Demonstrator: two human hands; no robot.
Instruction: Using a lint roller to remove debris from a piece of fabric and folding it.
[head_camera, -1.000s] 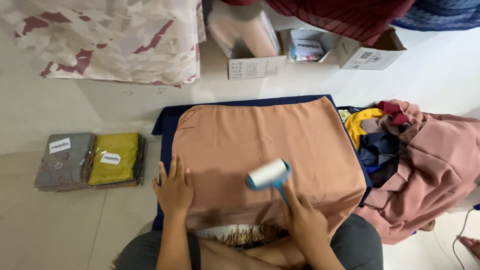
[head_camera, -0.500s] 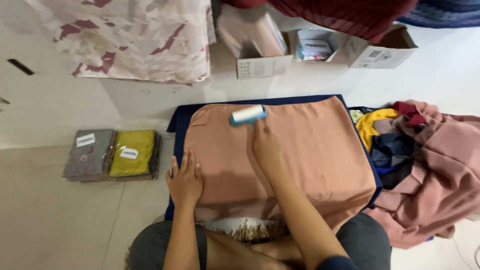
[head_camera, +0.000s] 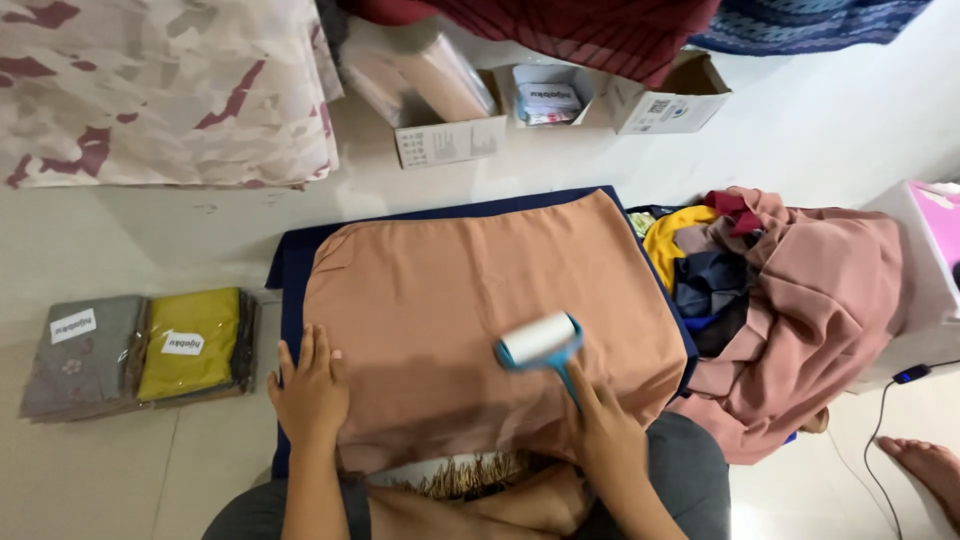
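Observation:
A tan-orange cloth (head_camera: 470, 290) lies spread flat over a dark blue mat (head_camera: 292, 262) on the floor in front of me. My left hand (head_camera: 308, 388) presses flat on the cloth's near left edge, fingers apart. My right hand (head_camera: 600, 428) grips the blue handle of a lint roller (head_camera: 540, 342). Its white roll rests on the cloth near the middle right.
Two packaged cloths, grey (head_camera: 78, 352) and mustard yellow (head_camera: 190, 342), lie at the left. A heap of pink, yellow and dark garments (head_camera: 780, 300) sits at the right. Open cardboard boxes (head_camera: 445, 95) stand beyond the mat. Someone's foot (head_camera: 925, 465) and a cable are at lower right.
The lint roller was pushed out to the cloth's far edge, then pulled back toward me to the middle right. My left hand has stayed on the near left edge.

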